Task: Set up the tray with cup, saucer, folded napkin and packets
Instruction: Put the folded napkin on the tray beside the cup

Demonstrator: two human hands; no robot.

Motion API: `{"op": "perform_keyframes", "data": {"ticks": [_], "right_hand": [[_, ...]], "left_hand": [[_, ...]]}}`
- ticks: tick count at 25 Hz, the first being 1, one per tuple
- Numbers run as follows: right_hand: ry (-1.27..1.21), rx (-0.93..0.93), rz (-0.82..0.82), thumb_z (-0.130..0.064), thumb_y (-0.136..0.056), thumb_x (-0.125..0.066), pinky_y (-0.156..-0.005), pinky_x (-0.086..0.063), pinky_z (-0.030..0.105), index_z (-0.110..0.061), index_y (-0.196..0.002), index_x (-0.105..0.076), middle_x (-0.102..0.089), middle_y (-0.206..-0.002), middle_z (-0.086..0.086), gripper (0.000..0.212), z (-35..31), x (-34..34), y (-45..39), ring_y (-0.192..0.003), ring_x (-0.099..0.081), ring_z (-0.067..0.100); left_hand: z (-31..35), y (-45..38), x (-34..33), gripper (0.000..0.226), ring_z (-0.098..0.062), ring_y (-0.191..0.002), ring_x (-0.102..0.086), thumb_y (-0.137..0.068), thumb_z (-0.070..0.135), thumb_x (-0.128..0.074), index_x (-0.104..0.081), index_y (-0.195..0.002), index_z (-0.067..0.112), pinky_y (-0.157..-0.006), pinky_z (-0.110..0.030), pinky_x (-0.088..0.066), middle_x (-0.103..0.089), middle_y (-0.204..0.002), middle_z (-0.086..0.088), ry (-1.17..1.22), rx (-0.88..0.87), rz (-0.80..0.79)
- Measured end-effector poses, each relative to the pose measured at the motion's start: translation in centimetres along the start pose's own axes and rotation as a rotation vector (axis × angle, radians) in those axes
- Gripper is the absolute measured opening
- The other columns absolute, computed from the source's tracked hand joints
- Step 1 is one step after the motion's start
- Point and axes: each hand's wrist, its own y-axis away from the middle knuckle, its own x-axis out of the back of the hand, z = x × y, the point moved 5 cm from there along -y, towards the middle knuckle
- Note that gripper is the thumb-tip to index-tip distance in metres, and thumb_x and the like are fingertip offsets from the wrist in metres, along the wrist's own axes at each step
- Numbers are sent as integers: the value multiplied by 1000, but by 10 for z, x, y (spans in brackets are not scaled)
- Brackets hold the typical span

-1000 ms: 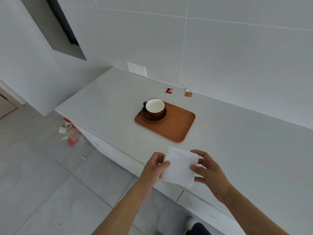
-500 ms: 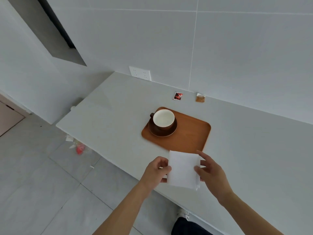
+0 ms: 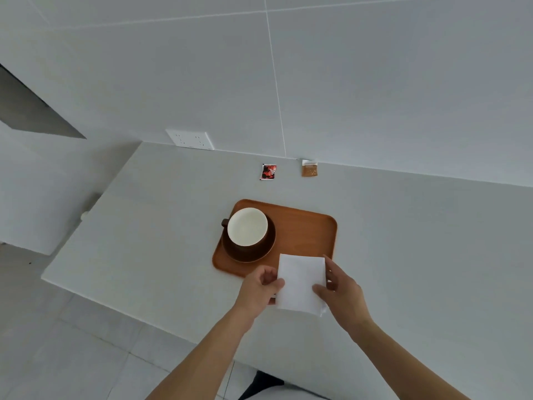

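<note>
A brown wooden tray (image 3: 308,232) lies on the white counter. On its left half a dark brown saucer (image 3: 259,254) carries a cup (image 3: 247,226) with a white inside, handle pointing left. I hold a folded white napkin (image 3: 300,281) over the tray's near right corner, my left hand (image 3: 261,288) pinching its left edge and my right hand (image 3: 341,295) gripping its right edge. A red packet (image 3: 268,172) and a brown packet (image 3: 309,168) lie by the wall behind the tray.
The white counter (image 3: 144,241) ends in an edge close in front of me and at the left. A wall socket (image 3: 190,139) sits low on the tiled wall. Grey floor tiles (image 3: 57,356) lie below at the left.
I have stepped closer to the counter. Both hands carried the napkin forward, from in front of the counter edge to above the tray's near right corner.
</note>
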Motion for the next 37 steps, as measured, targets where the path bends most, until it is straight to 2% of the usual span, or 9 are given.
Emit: {"op": "perform_keyframes", "data": {"ticks": [6, 10, 14, 20, 24, 26, 29, 33, 37], "right_hand": [[65, -74, 95, -20, -92, -60, -82, -50, 26, -24, -145, -41, -59, -111, -6, 56, 3, 3, -28, -94, -60, 14], [65, -109, 192, -14, -90, -59, -82, -55, 36, -29, -144, -39, -63, -107, -10, 60, 0, -3, -33, -92, -64, 15], [187, -107, 243, -15, -91, -58, -88, -53, 40, -27, -148, -33, -65, -121, 2, 63, -2, -10, -40, -105, -62, 22], [466, -18, 194, -11, -90, -55, -70, -44, 28, -24, -153, -12, -61, -113, 3, 77, 3, -22, -36, -90, -54, 21], [681, 35, 240, -17, -90, -56, -86, -46, 34, -15, -153, -14, -56, -131, -3, 75, 8, -27, -36, -109, -48, 24], [758, 35, 278, -21, -92, -55, -98, -42, 40, -11, -152, -18, -46, -146, 1, 72, 8, -31, -34, -126, -41, 31], [873, 50, 243, -28, -94, -51, -114, -26, 47, -13, -154, -8, -12, -163, 2, 75, 10, -32, -32, -147, -11, 37], [1011, 191, 103, -40, -95, -48, -117, -8, 54, -21, -154, -12, -1, -162, -4, 72, 6, -27, -44, -147, 9, 34], [1115, 135, -33, -59, -97, -15, -116, 10, 54, -28, -151, 16, 26, -157, -10, 70, 26, -21, -48, -144, 27, 30]], "left_hand": [[10, -50, -8, 12, -16, -93, -67, -87, 18, -68, -64, -95, 26, -84, -43, -59, -70, -99, 3, -223, -73, -46], [13, -72, -10, 18, -13, -92, -65, -86, 18, -66, -60, -100, 28, -82, -33, -55, -68, -96, 9, -351, -159, -97], [16, -80, -10, 26, -5, -85, -61, -89, 22, -65, -58, -114, 22, -74, -21, -50, -64, -93, 12, -460, -207, -89], [14, -69, -19, 57, -13, -109, -59, -91, 24, -64, -40, -142, 24, -91, -32, -53, -52, -130, 6, -668, -427, -174], [14, -66, -21, 59, -13, -119, -53, -94, 26, -59, -33, -146, 21, -91, -22, -52, -31, -147, 3, -874, -572, -192], [15, -62, -23, 57, -16, -123, -51, -96, 28, -54, -31, -147, 20, -88, -23, -54, -25, -153, 0, -1045, -682, -169], [15, -59, -28, 52, -22, -116, -53, -99, 31, -47, -32, -147, 21, -82, -31, -55, -23, -159, -1, -1262, -830, -172], [15, -66, -28, 59, -27, -120, -48, -101, 42, -40, -17, -152, 26, -85, -36, -53, -6, -164, 0, -1409, -816, -246], [16, -72, -30, 65, -29, -122, -45, -100, 46, -37, -3, -153, 29, -84, -38, -53, 12, -163, 4, -1464, -781, -320]]}}
